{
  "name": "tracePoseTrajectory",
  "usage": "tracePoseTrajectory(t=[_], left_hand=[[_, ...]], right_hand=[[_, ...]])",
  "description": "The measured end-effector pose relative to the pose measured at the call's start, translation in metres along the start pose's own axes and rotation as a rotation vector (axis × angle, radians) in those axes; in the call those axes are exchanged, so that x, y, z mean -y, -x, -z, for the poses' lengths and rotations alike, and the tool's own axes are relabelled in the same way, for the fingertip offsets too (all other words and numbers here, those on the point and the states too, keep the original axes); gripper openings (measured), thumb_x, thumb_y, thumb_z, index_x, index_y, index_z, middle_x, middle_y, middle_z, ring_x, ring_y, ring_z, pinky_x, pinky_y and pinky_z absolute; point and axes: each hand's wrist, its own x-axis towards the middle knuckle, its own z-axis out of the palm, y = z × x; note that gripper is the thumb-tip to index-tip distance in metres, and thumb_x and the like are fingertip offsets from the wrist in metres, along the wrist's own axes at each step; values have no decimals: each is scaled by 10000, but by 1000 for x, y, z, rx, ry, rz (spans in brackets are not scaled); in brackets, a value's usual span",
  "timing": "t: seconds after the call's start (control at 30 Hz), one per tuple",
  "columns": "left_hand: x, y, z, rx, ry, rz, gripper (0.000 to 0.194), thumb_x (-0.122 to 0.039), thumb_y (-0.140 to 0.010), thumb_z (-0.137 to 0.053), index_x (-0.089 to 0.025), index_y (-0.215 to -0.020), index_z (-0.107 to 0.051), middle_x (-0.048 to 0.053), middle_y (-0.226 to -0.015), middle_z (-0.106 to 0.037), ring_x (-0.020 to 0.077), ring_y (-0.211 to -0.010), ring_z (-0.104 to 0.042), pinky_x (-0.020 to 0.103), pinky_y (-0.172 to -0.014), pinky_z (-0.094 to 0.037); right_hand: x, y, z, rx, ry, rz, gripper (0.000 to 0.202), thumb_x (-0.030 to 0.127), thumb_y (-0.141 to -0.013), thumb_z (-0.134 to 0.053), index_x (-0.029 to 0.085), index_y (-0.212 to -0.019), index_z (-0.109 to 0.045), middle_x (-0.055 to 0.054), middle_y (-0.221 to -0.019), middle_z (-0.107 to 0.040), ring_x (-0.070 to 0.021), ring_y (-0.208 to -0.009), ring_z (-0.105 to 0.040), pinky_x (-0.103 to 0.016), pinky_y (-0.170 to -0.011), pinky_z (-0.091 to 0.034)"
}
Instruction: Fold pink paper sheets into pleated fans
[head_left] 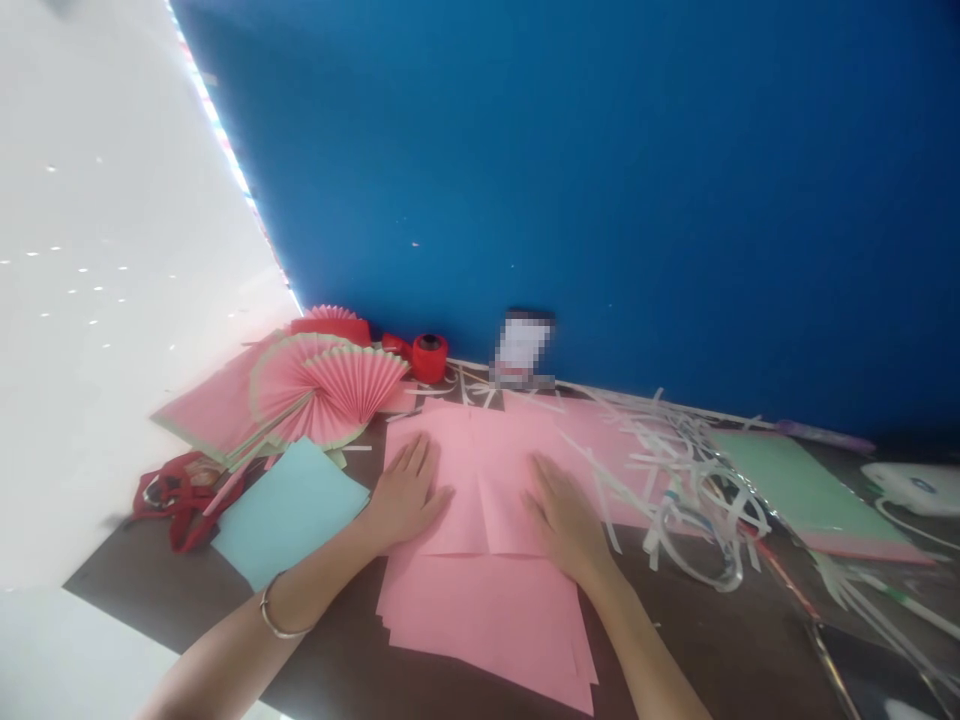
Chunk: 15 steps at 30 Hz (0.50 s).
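Note:
A creased pink sheet [469,500] lies on top of a stack of pink paper [487,620] in the middle of the dark table. My left hand [409,495] rests on the sheet's left side, fingers spread. On its right side my right hand [566,515] lies with fingers apart. Neither hand grips anything. Left of my left hand is a light blue-green sheet [289,515]. Pleated pink fans with green edges [330,385] sit behind it. More pink paper [592,430] lies behind and right of my right hand.
White paper strips [675,450] lie tangled at the right, near a green sheet [802,480] and a white device [911,485]. A red tape roll [430,360] stands at the back by the blue wall [585,180]. A red strap [184,510] lies left.

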Motion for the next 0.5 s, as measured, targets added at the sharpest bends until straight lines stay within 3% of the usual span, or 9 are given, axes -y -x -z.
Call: tracePoseTrajectory(t=[0.3, 0.5], left_hand=[[-1, 4, -5, -29, -13, 30, 641, -487, -892, -248, -85, -1389, -192, 162, -1445, -221, 259, -1340, -177, 414, -1077, -214], [-2, 1, -2, -63, -22, 20, 657, -520, -878, -279, -81, -1366, -261, 164, -1428, -266, 269, -1331, -205, 425, -1065, -249]], right_hand=[[2, 1, 1, -3, 1, -35, 565, 363, -903, -234, 156, -1421, -141, -94, -1425, -314, -232, -1301, -287, -451, -1052, -262], [-2, 1, 5, -36, -32, 18, 600, 407, -893, -268, 167, -1424, -124, -92, -1435, -293, -239, -1304, -282, -457, -1057, -258]])
